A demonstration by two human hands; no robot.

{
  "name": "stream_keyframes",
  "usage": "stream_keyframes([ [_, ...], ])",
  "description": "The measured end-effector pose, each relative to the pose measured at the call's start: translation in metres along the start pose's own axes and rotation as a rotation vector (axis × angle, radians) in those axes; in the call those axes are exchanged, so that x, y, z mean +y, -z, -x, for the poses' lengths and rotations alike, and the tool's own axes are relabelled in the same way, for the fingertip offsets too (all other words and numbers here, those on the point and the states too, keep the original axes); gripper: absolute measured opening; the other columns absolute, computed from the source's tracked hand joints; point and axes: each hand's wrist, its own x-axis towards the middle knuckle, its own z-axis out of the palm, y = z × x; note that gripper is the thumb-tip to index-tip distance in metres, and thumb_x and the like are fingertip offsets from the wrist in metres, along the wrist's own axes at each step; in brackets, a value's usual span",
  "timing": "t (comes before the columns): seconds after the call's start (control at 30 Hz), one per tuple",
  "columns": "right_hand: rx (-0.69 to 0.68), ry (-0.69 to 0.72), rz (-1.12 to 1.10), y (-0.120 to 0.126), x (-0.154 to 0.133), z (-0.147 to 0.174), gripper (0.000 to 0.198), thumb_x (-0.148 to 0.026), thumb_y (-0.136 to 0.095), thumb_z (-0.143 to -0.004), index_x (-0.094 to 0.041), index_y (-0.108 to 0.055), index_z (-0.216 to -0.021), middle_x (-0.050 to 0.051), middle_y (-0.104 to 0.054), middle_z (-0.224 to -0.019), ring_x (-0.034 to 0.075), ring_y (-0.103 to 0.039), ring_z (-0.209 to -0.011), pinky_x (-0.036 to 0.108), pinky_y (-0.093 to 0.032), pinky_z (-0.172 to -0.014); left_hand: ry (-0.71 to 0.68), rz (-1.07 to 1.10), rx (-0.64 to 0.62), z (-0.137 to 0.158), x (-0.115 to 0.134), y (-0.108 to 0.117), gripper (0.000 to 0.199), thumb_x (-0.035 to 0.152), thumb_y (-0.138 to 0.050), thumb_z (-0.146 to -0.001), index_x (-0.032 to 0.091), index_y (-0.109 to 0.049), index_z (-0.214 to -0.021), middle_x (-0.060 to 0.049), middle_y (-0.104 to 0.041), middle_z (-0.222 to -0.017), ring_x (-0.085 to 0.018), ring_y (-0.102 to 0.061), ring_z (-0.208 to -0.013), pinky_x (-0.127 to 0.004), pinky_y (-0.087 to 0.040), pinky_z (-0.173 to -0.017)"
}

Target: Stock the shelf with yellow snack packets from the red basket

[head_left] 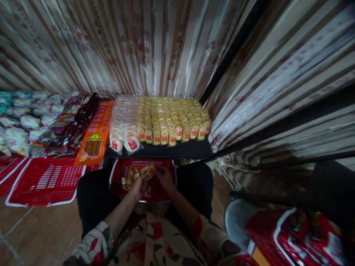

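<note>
A red plastic basket (161, 194) with white handles rests between my knees. In its left part lie several small wrapped yellow snack cakes (129, 181). My left hand (140, 187) is closed around one wrapped snack cake (150, 171) above the basket. At the right end of that packet is my right hand (165, 180), with its fingers bent and pinching there. Dim light and blur hide the exact fingertip contact. Just beyond the basket, rows of similar wrapped yellow cakes (172, 120) stand on a black shelf (191, 149).
Left of the yellow cakes are round white wrapped cakes (131, 141), an orange snack bag (94, 136), dark packets (74, 125) and white packets (29, 122). Another red basket (50, 181) sits at the left. A basket of red packages (305, 236) stands at the lower right. Curtains (155, 48) hang behind.
</note>
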Motion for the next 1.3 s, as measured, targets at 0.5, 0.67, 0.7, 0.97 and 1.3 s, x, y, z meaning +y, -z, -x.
stream_keyframes([
  [0.5, -0.257, 0.743, 0.510, 0.077, -0.068, 0.012, 0.033, -0.018, -0.051, -0.085, -0.023, -0.057, -0.117, 0.004, -0.062, -0.115, 0.021, -0.047, -0.110, 0.036, -0.043, -0.093, -0.234, -0.606, -0.200, 0.044, 0.065, -0.036, 0.019, 0.023, -0.055, -0.065, 0.014, -0.056, -0.082, 0.003, -0.058, -0.057, -0.006, -0.046, -0.039, -0.016, -0.029, -0.039],
  [0.67, -0.164, 0.780, 0.612, 0.090, -0.076, 0.012, 0.032, -0.027, -0.049, -0.087, -0.021, -0.057, -0.118, 0.006, -0.065, -0.105, 0.023, -0.051, -0.097, 0.037, -0.045, -0.086, -0.339, -0.779, -0.181, 0.045, 0.077, -0.065, 0.019, 0.018, -0.051, -0.069, 0.015, -0.053, -0.089, 0.005, -0.056, -0.059, -0.006, -0.047, -0.040, -0.017, -0.035, -0.043],
  [0.7, -0.149, 0.790, 0.629, 0.092, -0.076, 0.011, 0.034, -0.029, -0.049, -0.088, -0.021, -0.056, -0.120, 0.007, -0.065, -0.104, 0.023, -0.051, -0.096, 0.038, -0.044, -0.085, -0.368, -0.823, -0.179, 0.043, 0.078, -0.070, 0.018, 0.017, -0.050, -0.070, 0.016, -0.052, -0.089, 0.006, -0.055, -0.058, -0.006, -0.046, -0.039, -0.017, -0.036, -0.043],
  [0.97, 0.042, 0.682, 0.551, 0.107, -0.070, -0.012, 0.042, -0.042, -0.045, -0.088, -0.016, -0.053, -0.121, 0.011, -0.062, -0.107, 0.024, -0.052, -0.098, 0.039, -0.045, -0.084, -0.641, -1.044, -0.154, 0.030, 0.091, -0.118, 0.026, 0.021, -0.051, -0.076, 0.015, -0.054, -0.100, 0.003, -0.060, -0.067, -0.008, -0.052, -0.046, -0.021, -0.043, -0.053],
  [1.3, 0.270, 0.589, 0.449, 0.113, -0.065, -0.058, 0.037, -0.037, -0.047, -0.087, -0.016, -0.055, -0.117, 0.012, -0.063, -0.104, 0.024, -0.054, -0.093, 0.039, -0.046, -0.083, -0.879, -0.936, -0.053, 0.017, 0.098, -0.165, 0.032, 0.023, -0.055, -0.078, 0.015, -0.056, -0.109, -0.005, -0.064, -0.092, -0.013, -0.060, -0.072, -0.028, -0.049, -0.074],
])
